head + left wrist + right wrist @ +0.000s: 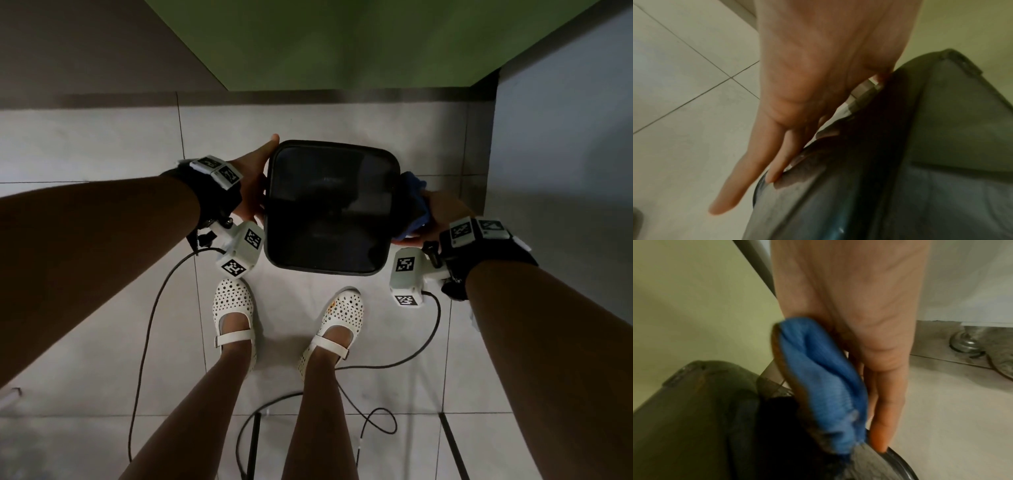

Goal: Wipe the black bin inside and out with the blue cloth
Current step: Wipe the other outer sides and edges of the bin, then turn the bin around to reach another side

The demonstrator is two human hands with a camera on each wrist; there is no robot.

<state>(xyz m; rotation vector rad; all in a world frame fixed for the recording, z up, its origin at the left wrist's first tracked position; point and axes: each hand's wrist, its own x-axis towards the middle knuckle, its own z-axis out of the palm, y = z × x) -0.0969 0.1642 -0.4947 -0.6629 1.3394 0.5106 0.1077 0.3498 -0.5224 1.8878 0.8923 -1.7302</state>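
Note:
The black bin stands on the tiled floor between my two hands, seen from straight above. My left hand lies flat against its left wall with the fingers straight and pointing down along the bin. On the opposite side, my right hand presses the bunched blue cloth against the right wall. In the right wrist view the cloth sits between the palm and the bin, and the fingers are straight. The right thumb is hidden.
My feet in white perforated shoes stand just in front of the bin. Black cables loop over the floor tiles. A green wall is behind the bin and a pale wall on the right. A metal fitting sits at that wall's base.

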